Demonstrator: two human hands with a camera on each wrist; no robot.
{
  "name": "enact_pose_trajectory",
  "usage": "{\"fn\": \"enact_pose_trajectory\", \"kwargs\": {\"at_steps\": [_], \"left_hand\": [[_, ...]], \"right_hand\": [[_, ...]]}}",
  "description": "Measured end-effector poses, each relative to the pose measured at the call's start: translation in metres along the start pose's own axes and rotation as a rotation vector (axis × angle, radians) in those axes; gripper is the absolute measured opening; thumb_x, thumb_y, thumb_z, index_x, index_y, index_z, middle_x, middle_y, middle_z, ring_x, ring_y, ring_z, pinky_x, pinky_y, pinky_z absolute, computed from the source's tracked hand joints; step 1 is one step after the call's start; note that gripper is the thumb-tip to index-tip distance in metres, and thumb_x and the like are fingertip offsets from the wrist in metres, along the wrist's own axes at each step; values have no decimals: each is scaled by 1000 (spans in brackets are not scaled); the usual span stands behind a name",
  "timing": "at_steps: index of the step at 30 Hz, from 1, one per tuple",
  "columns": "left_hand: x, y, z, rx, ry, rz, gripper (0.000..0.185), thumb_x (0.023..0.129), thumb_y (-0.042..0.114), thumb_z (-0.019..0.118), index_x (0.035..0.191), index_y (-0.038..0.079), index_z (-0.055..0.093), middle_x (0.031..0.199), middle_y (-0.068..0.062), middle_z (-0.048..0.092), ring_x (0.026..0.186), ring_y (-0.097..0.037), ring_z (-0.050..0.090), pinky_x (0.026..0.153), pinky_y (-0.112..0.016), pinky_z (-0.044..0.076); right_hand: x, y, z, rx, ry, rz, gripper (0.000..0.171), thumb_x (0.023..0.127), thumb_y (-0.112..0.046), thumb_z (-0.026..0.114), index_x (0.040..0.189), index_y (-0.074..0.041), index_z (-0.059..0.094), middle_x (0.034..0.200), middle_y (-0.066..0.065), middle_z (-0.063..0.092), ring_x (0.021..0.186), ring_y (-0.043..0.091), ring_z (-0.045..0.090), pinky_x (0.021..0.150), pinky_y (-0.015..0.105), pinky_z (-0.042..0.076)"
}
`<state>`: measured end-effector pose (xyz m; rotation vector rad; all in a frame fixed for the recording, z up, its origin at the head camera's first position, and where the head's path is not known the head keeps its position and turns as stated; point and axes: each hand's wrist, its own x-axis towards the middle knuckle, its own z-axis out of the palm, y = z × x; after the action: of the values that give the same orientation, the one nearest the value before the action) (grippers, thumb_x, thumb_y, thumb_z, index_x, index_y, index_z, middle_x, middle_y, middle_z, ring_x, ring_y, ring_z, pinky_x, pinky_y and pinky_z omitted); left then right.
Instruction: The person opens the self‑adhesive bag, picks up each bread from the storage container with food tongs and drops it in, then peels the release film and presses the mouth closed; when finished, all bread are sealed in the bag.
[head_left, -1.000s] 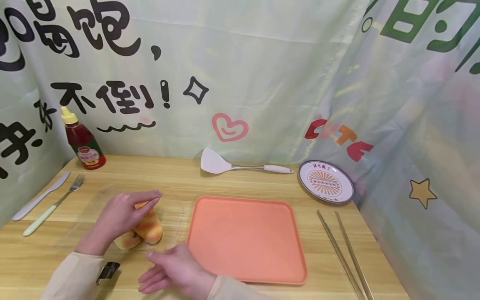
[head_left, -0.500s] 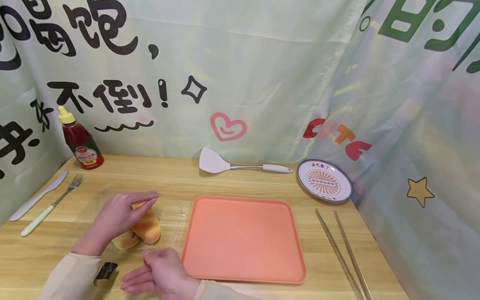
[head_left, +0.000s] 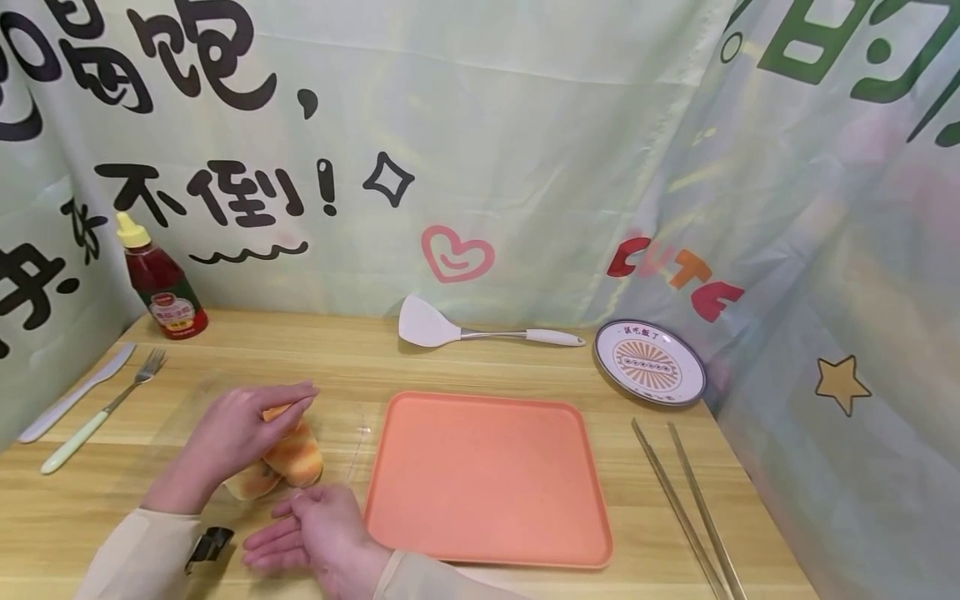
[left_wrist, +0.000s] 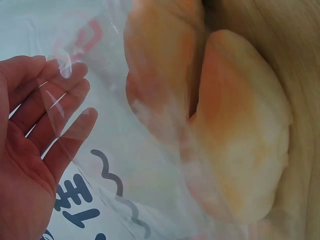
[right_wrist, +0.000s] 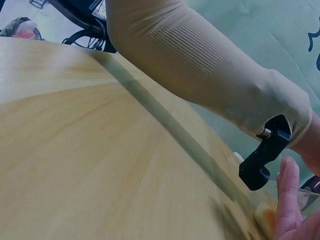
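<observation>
Two golden buns [head_left: 298, 457] lie side by side on the table, partly covered by my left hand [head_left: 238, 423]. In the left wrist view, clear plastic film [left_wrist: 112, 142] stretches from that hand across part of the buns [left_wrist: 235, 135]. My left thumb and fingertips come together on the film above them. Close in front of the buns, my right hand [head_left: 326, 529] is turned sideways, fingers extended to the left and thumb near the index finger. The right wrist view shows one straight finger [right_wrist: 289, 200] beside a bun's edge [right_wrist: 266, 217].
An orange tray [head_left: 487, 475] lies right of the hands. Chopsticks [head_left: 678, 508] and a plate [head_left: 650, 363] are farther right. A spatula [head_left: 430, 322] lies at the back. A sauce bottle [head_left: 167, 287], knife [head_left: 78, 392] and fork [head_left: 105, 412] are at the left.
My right hand has moved left, then slightly up, and its thumb has come nearer the index finger. The left hand and the buns stay in place.
</observation>
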<state>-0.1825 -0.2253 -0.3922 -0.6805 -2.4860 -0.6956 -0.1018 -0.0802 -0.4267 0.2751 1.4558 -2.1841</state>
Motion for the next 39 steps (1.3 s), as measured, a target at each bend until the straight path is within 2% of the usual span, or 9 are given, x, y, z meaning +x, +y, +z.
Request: {"fn": "enact_pose_trajectory", "kwargs": {"at_steps": [5, 11, 14, 21, 25, 29, 32, 36, 39], "left_hand": [[0, -1, -1, 18, 7, 8, 21, 86, 10, 75, 107, 10, 77, 102, -7, 74, 50, 2, 47, 54, -35, 50], [-1, -4, -2, 18, 53, 26, 22, 85, 6, 75, 106, 10, 77, 101, -6, 74, 69, -17, 70, 60, -42, 56], [-3, -6, -3, 21, 86, 29, 21, 84, 6, 75, 105, 10, 78, 99, -6, 74, 76, -25, 72, 60, -42, 57], [-2, -5, -7, 34, 185, 78, 20, 79, 2, 78, 98, 7, 79, 91, -6, 75, 69, -25, 71, 54, -29, 55], [1, -4, -8, 44, 230, 115, 18, 77, 0, 78, 94, 4, 78, 87, -8, 75, 65, -27, 71, 53, -32, 56], [2, -4, -9, 54, 266, 138, 18, 77, 0, 77, 95, 2, 77, 86, -8, 75, 66, -28, 71, 54, -34, 56], [3, -2, -11, 62, 301, 148, 19, 77, 0, 77, 95, 2, 78, 86, -7, 75, 65, -27, 71, 54, -33, 56], [6, 6, -14, 65, 360, 129, 19, 77, 0, 77, 96, 3, 78, 86, -6, 75, 66, -24, 71, 54, -28, 55], [9, 14, -18, 62, 381, 90, 17, 79, 2, 76, 96, 3, 79, 86, -6, 75, 72, -16, 71, 59, -17, 53]], "right_hand": [[1, -2, -3, 4, -32, -26, 16, 99, 2, 46, 89, 8, 57, 71, 29, 66, 71, 48, 68, 59, 46, 59], [1, -6, -7, -50, -54, -86, 18, 96, 4, 46, 85, 9, 59, 69, 26, 67, 70, 50, 67, 56, 43, 59], [1, -11, -12, -92, -70, -108, 19, 95, 3, 47, 84, 7, 61, 69, 24, 68, 70, 48, 68, 54, 41, 59], [-1, -23, -25, -195, -153, -183, 18, 96, -1, 52, 84, 6, 63, 74, 21, 70, 72, 43, 70, 55, 41, 59], [-1, -31, -30, -345, -94, -248, 15, 93, -5, 60, 81, 1, 67, 72, 9, 70, 65, 28, 70, 54, 35, 58], [-1, -40, -35, -448, 20, -332, 11, 86, -5, 66, 76, -3, 70, 69, -2, 66, 59, 14, 62, 50, 24, 50], [-1, -47, -40, -550, 86, -415, 12, 83, -8, 68, 72, -9, 70, 67, -8, 62, 60, 6, 55, 53, 20, 45], [0, -57, -49, -700, 102, -562, 13, 85, -11, 65, 73, -15, 69, 67, -13, 58, 62, 2, 51, 58, 19, 44], [0, -67, -56, -740, 96, -683, 16, 88, -10, 62, 75, -17, 68, 69, -14, 57, 65, 2, 53, 58, 20, 46]]}}
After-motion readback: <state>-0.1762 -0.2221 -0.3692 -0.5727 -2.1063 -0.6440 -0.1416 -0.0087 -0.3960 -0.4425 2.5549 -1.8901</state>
